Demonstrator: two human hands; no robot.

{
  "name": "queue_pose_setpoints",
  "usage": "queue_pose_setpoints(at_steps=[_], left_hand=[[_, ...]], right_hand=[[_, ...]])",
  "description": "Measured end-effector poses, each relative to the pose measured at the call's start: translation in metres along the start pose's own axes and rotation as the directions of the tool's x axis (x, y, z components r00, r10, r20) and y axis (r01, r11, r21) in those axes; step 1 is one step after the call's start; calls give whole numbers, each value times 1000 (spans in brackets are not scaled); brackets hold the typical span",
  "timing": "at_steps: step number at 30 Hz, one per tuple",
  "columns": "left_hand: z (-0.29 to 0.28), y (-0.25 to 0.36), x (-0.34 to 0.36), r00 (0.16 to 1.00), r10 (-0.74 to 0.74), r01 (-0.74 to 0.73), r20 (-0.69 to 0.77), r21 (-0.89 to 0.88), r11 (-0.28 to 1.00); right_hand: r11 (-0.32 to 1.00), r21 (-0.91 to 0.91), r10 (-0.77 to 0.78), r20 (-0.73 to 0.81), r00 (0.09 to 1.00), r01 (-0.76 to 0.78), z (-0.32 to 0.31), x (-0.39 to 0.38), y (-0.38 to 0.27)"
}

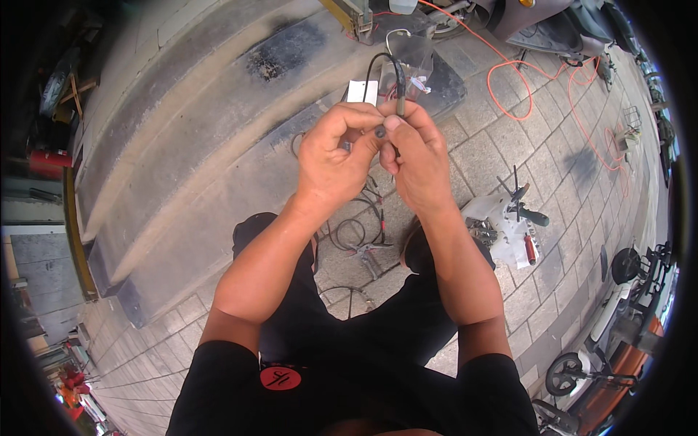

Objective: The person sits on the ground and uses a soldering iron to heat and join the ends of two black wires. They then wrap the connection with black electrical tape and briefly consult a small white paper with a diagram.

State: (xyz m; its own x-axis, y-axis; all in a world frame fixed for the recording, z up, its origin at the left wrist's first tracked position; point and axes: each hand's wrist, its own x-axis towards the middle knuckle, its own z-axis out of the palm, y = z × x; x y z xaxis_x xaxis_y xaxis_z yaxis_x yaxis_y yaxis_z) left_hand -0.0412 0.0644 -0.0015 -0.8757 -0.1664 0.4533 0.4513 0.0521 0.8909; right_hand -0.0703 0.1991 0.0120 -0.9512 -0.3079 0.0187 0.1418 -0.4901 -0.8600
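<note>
The black cable rises in an arch from the person's fingertips, its thick straight end pointing down into the right hand, whose thumb and fingers are closed on it. The left hand is just left of that end, fingers curled and thumb tip almost against the right thumb; whether it grips anything I cannot tell, since the fingertips hide it. Judging by its slim, curved shape, the cable should be light and springy, bendable without being limp, with a smooth jacket that may slide a little under damp fingers. The thick, straight stretch looks the safest place to hold; any thin strands at the ends would probably be more fragile. Just left of the cable is a white card, with no writing I can make out. Well below the cable, a round red patch on the black shirt carries a dark, stylised mark; no other lettering is legible around the cable.
</note>
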Motion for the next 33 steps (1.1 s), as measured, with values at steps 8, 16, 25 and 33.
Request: queue_pose_setpoints(at_steps=[8, 16, 25, 33], left_hand=[[1, -1, -1, 999, -37, 36, -20, -40, 999], [2, -3, 1, 999, -3, 6, -40, 71, 997], [1, -3, 2, 999, -18, 22, -45, 91, 996], [1, -4, 1, 997, -55, 60, -47, 101, 993]], right_hand=[[999, -23, 28, -27, 999, -28, 0, 0, 1], [999, 0, 48, -38, 998, -48, -2, 3, 6], [999, 6, 52, -38, 998, -52, -1, 4, 9], [999, -27, 46, -48, 998, -47, -1, 4, 10]])
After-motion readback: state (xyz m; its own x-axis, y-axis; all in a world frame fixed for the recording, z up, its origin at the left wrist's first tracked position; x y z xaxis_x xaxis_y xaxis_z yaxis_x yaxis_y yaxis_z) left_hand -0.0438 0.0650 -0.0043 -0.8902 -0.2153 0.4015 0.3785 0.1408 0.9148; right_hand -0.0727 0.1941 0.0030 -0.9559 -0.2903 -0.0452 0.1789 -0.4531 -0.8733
